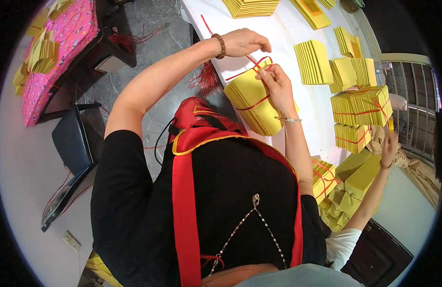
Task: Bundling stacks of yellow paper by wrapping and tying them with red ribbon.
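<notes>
A bundle of folded yellow paper (252, 103) lies at the near edge of the white table, with a red ribbon (256, 104) running round it. On top, the ribbon makes a loop near its far end. My right hand (277, 86) pinches the ribbon beside this loop, resting against the bundle. Just beyond the bundle, my left hand (244, 43) is curled over the ribbon; its thumb is hidden underneath. One ribbon tail comes out past my left wrist toward the table's far left edge.
Several yellow paper stacks (312, 62) stand on the white table (283, 43). Tied bundles (359, 107) are piled at the right, near another person's hand (389, 148). Red strands (206, 79) hang at the table's left edge. A black chair (73, 138) stands left.
</notes>
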Motion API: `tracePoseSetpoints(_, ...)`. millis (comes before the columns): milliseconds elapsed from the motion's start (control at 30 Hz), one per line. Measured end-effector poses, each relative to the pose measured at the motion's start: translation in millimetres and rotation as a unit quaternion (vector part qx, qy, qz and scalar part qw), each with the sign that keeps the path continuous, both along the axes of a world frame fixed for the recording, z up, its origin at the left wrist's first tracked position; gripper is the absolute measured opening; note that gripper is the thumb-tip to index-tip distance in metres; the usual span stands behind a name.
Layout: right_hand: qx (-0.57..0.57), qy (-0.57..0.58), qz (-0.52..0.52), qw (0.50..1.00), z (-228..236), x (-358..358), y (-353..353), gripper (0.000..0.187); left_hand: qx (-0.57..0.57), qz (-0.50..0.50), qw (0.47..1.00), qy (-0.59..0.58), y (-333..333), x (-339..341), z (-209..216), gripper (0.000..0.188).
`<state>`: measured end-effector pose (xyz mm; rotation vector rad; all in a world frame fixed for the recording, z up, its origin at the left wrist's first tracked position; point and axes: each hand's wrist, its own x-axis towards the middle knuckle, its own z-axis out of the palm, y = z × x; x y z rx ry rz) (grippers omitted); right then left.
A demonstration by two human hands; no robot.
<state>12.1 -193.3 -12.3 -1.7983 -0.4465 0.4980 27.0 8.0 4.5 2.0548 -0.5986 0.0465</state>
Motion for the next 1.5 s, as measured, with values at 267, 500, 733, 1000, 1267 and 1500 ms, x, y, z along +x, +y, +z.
tracePoseSetpoints(267,-0.013,0.019,-0.004,1.000,4.3,-1.9,1.9,0.012,0.092,-0.064,0.989,0.100,2.3,-10.2,0.4,0.025)
tracePoseSetpoints(500,0.085,0.092,-0.014,0.992,10.0,-0.1,4.3,0.012,0.053,-0.069,0.990,0.115,0.2,-19.6,15.0,0.022)
tracePoseSetpoints(733,0.100,0.143,-0.010,0.985,25.1,-2.9,6.7,0.012,0.124,-0.012,0.992,0.027,-7.9,-31.7,15.4,0.020)
tracePoseSetpoints(1000,0.093,0.160,-0.037,0.982,28.8,-2.3,8.2,0.009,0.135,0.023,0.990,0.036,-10.4,-46.0,6.7,0.018)
tracePoseSetpoints(1267,0.026,0.104,0.018,0.994,29.1,0.9,4.8,0.008,-0.027,-0.020,0.995,0.095,-2.5,-23.0,-8.0,0.025)
tracePoseSetpoints(1500,-0.150,-0.426,0.039,0.891,15.6,1.2,7.8,0.013,-0.033,-0.022,0.987,0.157,-22.0,-11.1,-11.3,0.022)
